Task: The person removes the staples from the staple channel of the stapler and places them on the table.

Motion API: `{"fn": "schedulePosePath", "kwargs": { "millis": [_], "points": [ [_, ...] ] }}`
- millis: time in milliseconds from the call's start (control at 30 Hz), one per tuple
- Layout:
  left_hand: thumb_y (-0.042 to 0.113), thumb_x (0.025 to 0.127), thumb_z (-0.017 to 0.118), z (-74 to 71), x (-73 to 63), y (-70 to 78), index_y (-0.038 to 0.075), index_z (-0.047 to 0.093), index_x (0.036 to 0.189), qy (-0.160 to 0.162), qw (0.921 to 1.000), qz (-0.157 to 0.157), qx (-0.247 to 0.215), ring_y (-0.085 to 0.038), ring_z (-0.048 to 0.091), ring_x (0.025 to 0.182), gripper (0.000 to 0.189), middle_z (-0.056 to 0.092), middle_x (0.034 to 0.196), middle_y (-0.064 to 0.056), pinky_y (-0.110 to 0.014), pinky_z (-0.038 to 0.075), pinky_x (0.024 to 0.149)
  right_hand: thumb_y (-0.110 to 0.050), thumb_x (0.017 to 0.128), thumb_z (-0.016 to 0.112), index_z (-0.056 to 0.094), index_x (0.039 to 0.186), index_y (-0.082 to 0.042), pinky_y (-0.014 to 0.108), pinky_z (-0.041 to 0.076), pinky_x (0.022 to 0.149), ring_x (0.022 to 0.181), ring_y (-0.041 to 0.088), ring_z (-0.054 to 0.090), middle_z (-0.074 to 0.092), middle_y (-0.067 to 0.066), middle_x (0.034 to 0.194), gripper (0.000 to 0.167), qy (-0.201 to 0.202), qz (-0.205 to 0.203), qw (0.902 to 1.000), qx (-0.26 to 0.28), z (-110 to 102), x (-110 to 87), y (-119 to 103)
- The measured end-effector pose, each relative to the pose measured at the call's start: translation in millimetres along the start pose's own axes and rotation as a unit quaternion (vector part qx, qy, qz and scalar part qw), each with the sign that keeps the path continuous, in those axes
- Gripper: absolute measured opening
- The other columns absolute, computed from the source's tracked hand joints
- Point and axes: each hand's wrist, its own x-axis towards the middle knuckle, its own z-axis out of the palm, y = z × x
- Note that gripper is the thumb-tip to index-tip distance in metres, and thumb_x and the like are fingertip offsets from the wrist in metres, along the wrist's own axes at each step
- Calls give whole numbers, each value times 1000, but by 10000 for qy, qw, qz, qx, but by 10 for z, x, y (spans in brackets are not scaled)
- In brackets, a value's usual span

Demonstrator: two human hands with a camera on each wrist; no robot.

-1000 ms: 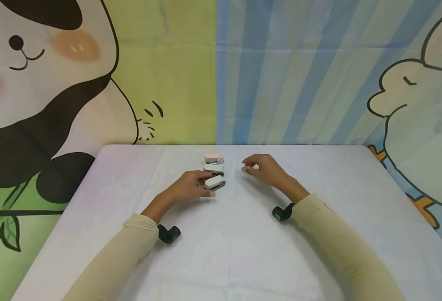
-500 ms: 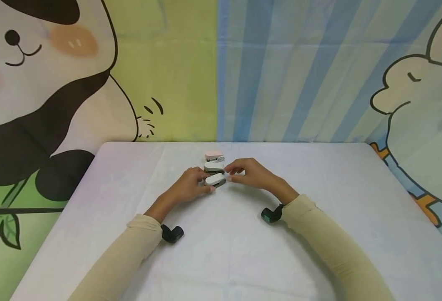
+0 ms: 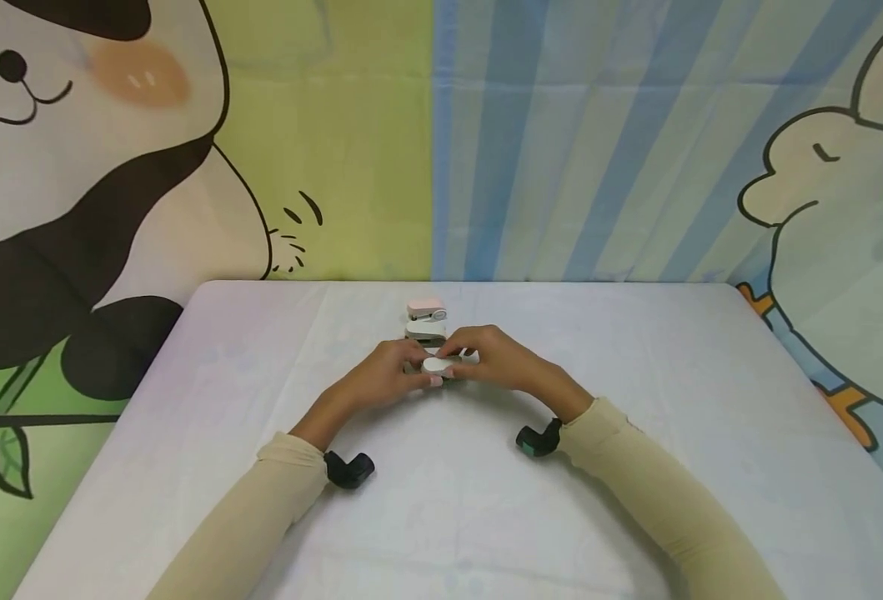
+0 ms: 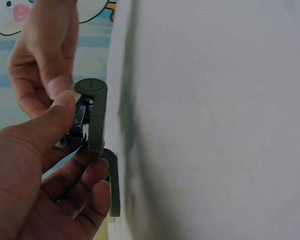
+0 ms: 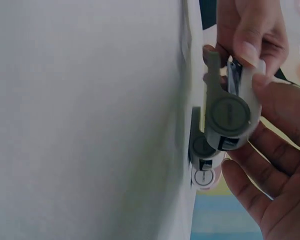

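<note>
A small stapler (image 3: 437, 366), white on top with a dark grey-green base, is held between both hands near the middle of the table. My left hand (image 3: 381, 373) pinches its left end between thumb and fingers. My right hand (image 3: 497, 358) grips its right end, the thumb at the near side. In the left wrist view the stapler (image 4: 96, 115) stands apart between its base and top, showing dark metal inside. The right wrist view shows the round hinge end of the same stapler (image 5: 230, 112). Fingers partly cover its white top.
Just behind lies a second white stapler (image 3: 424, 330) with a dark base, and behind that a pink stapler (image 3: 426, 308). They form a row towards the back edge of the white table (image 3: 456, 500). A cartoon-printed curtain (image 3: 561, 142) hangs behind.
My right hand has come in leftwards and taken hold of the nearest stapler. That stapler has shifted slightly right and turned; my left hand stays on it. The other two staplers stay put.
</note>
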Motion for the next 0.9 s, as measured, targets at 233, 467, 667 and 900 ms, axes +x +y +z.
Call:
{"fn": "schedulePosePath", "kwargs": {
  "millis": [233, 467, 667, 900],
  "points": [
    [20, 88, 74, 20, -22, -3, 11, 75, 94, -158, 9997, 198, -38, -13, 55, 82, 11, 65, 92, 3, -30, 45, 72, -15, 88, 74, 68, 118, -8, 32, 50, 84, 100, 11, 60, 66, -1, 112, 31, -94, 153, 9993, -322, 80, -43, -71],
    [25, 88, 74, 35, -9, 18, 14, 75, 97, -311, 9991, 276, -9, -11, 57, 82, 13, 65, 93, 6, -30, 48, 72, -15, 88, 74, 67, 119, -8, 30, 50, 81, 97, 10, 61, 66, 0, 112, 32, -73, 154, 9983, -554, 65, -135, -146],
    [23, 84, 78, 53, 19, 25, 13, 73, 90, -329, 9994, 133, -27, -12, 58, 83, 13, 64, 90, 5, -31, 48, 73, -17, 89, 74, 63, 126, -11, 33, 50, 81, 96, 9, 59, 65, -1, 115, 39, -94, 186, 9978, -629, 50, -185, -186],
    [23, 79, 83, 105, -25, -45, 12, 70, 87, -503, 9984, 231, 80, -12, 50, 74, 19, 56, 78, 5, -27, 42, 65, -17, 89, 73, 63, 127, -12, 27, 48, 82, 96, 9, 58, 64, -2, 111, 39, -338, 207, 9941, -1010, 165, -183, -246]
  ]
}}
